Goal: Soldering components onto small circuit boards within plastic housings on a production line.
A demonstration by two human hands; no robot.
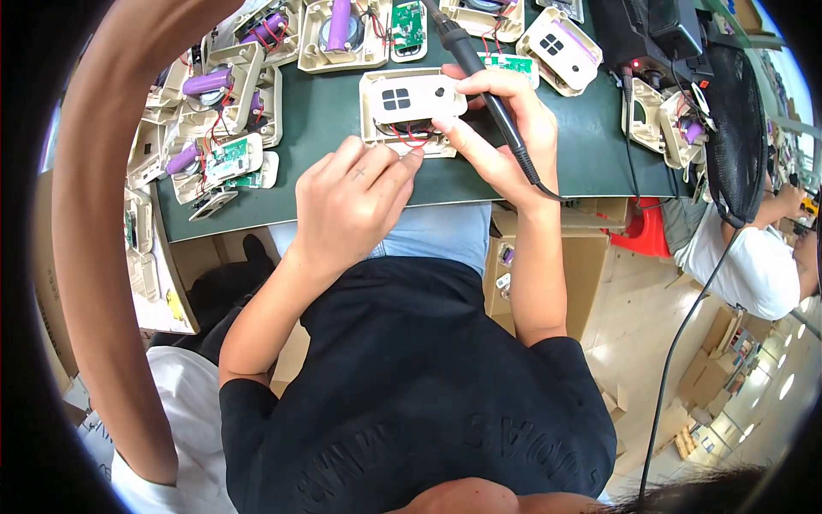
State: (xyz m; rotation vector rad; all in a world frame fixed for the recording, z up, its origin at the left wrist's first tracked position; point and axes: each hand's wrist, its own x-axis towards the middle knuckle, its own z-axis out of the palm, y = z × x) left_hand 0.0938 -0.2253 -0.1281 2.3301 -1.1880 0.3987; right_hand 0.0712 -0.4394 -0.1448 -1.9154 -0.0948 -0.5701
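A cream plastic housing (370, 128) lies on the table in front of me, with red wires (414, 137) showing inside. Over it sits a white panel (413, 96) with dark square windows, tilted across the opening. My right hand (514, 137) has its thumb and index finger at the panel's right end, and a black soldering iron (486, 90) lies in the same hand, its cable trailing past the wrist. My left hand (355, 193) is closed at the housing's near edge, fingertips pinched at the red wires. What lies under the panel is mostly hidden.
Several cream housings with purple cells (207, 82) and green boards (231, 158) crowd the left and far side of the green table (300, 184). A black powered box (642, 64) stands at the right. Another person's arm (98, 214) reaches across the left.
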